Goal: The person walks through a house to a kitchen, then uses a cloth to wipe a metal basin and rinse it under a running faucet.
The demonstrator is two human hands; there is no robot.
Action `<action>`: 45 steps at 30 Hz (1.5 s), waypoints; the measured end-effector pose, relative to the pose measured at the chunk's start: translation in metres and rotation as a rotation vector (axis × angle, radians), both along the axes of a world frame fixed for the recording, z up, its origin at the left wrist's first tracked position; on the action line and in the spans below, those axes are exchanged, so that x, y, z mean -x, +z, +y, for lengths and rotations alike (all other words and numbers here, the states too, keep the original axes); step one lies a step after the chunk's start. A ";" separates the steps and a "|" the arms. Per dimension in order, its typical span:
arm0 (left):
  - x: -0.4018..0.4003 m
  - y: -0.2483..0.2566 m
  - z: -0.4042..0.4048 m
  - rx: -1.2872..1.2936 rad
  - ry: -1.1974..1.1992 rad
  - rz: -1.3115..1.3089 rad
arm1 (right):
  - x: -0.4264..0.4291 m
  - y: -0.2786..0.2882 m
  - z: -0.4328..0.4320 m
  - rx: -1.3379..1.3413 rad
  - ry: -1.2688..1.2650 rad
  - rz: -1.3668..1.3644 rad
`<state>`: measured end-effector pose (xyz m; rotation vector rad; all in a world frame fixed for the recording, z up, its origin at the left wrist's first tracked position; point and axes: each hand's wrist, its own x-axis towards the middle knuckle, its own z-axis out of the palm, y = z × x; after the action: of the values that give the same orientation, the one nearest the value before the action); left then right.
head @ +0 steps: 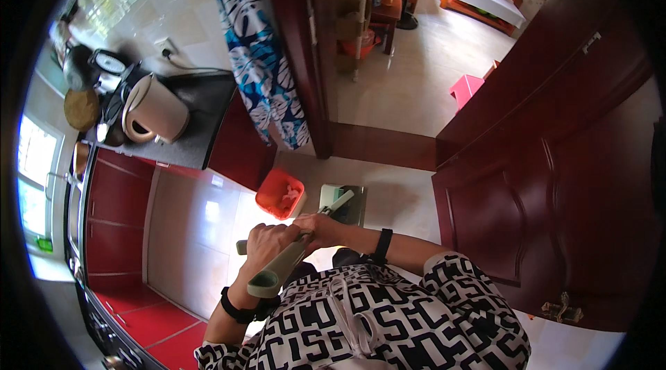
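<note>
My left hand (270,245) is closed around a green handle, whose short end (241,247) sticks out at its left. Against it, my right hand (318,229) is closed on a thick green handle (276,273) whose wide hollow end points up toward the camera. Beyond the hands, a light green dustpan (330,192) with teal bristles beside it stands near the floor, partly hidden by a pale green bar. Which handle belongs to which part cannot be told. Left of it, an orange-lined waste bin (278,195) holds a crumpled pale scrap.
A dark red wooden door (489,224) stands at the right, by a raised threshold (385,146). At the left, a black countertop (200,109) bears an electric kettle (158,109) above red cabinets. A patterned cloth (255,52) hangs by the door frame. A pink stool (466,90) stands beyond.
</note>
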<state>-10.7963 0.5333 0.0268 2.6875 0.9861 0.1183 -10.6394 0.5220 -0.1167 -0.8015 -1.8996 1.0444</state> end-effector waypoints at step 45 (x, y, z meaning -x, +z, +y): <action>-0.167 -0.084 0.429 -0.253 -0.098 -0.425 | -0.483 -0.054 0.499 0.456 -0.765 0.055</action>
<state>-10.6290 0.9627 -0.0575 2.7487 0.7466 0.8048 -10.1560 1.0212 -0.1706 -1.5764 -1.1271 0.9770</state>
